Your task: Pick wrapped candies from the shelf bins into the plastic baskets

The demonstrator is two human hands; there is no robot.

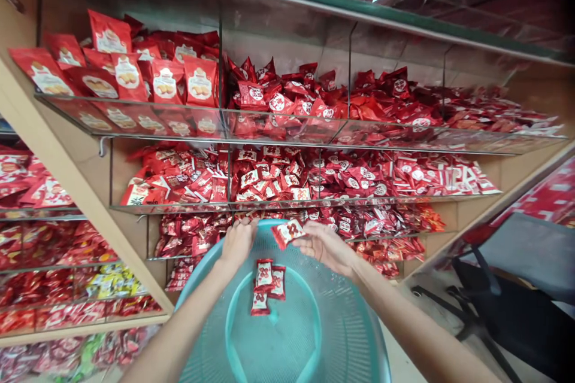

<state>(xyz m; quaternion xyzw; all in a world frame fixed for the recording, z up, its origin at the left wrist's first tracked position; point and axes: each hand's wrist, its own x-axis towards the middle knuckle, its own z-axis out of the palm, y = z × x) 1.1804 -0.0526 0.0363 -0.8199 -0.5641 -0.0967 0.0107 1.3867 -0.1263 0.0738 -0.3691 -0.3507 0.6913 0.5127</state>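
A large turquoise plastic basket (350, 323) fills the lower middle of the view. My left hand (239, 241) is closed on its far rim, left of centre. Over the far part of the basket my right hand (324, 245) holds a red and white candy packet (290, 231) between thumb and fingers. Several similar packets (264, 273) lie together on the basket's bottom, overlapping one another.
Shelves with glass dividers (287, 114) hold heaps of red packets (166, 81) ahead. More shelves stand at the left, one with yellow packets (114, 280). A black and grey chair (516, 311) is at the lower right.
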